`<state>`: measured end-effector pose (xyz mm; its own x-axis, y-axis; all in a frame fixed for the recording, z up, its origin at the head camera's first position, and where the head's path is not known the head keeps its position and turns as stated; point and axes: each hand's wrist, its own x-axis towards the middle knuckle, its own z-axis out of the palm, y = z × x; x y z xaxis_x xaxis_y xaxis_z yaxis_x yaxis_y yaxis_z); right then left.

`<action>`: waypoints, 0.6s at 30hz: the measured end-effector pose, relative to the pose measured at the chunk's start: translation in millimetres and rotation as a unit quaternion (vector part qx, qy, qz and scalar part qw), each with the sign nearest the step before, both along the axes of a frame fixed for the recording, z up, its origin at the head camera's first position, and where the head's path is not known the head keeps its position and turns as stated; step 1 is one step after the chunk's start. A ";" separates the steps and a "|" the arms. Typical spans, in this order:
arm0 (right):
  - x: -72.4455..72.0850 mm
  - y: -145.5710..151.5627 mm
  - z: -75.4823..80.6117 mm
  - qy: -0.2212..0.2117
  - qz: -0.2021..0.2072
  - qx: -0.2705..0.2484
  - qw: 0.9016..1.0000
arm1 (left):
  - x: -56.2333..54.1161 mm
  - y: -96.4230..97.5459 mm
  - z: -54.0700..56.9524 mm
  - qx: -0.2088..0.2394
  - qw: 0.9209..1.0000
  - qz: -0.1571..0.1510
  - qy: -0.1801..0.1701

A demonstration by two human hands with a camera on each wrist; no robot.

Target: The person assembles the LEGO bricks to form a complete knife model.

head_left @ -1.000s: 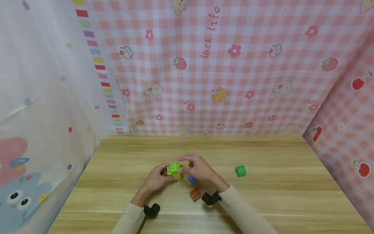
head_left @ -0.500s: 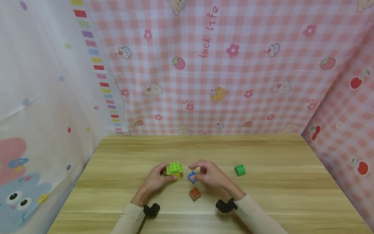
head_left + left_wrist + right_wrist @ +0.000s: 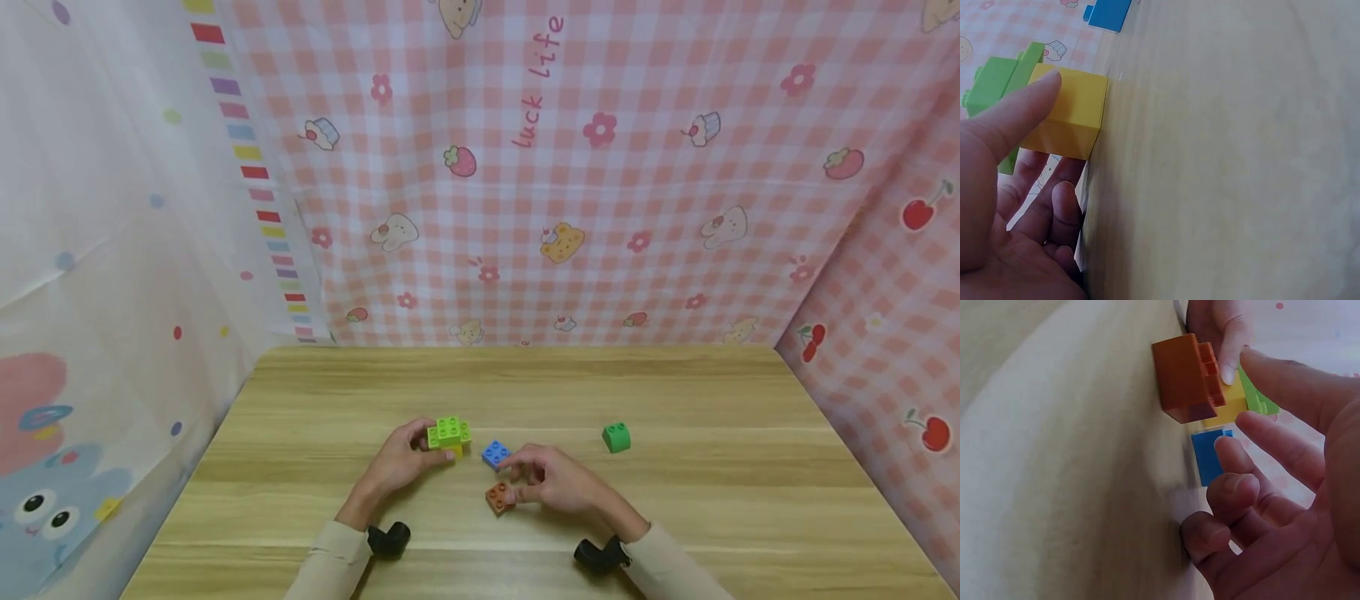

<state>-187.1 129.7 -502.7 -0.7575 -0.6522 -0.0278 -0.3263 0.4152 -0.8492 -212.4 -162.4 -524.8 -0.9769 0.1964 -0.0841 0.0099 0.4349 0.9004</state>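
Observation:
On the left, my left hand [image 3: 405, 458] grips a small stack of toy building bricks: a lime green top [image 3: 448, 429] over a yellow brick [image 3: 1075, 112]. Its thumb lies against the yellow side, the other fingers behind. My right hand [image 3: 558, 479] hovers, fingers loosely bent and holding nothing, over two loose bricks. Its thumb tip overlaps the brown brick [image 3: 498, 498] in the head view, while the right wrist view has thumb and index finger spread just off the studs. A blue brick [image 3: 496, 455] sits just beyond, by the index fingertip. Both loose bricks rest studs up.
A green brick with a curved side [image 3: 617, 437] stands farther right on the wooden table [image 3: 712, 400]. Pink checked cloth [image 3: 525, 208] hangs behind the table's far edge, with a white printed cloth [image 3: 150, 250] on the left.
My right hand has moved from the lime green top, past the blue brick, nearer to me and over the brown brick. The left hand and its stack have stayed put.

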 end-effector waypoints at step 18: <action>5.8 -2.8 -7.0 -0.003 -0.015 0.019 1.000 | -2.7 0.0 -4.1 0.003 1.000 0.003 -0.007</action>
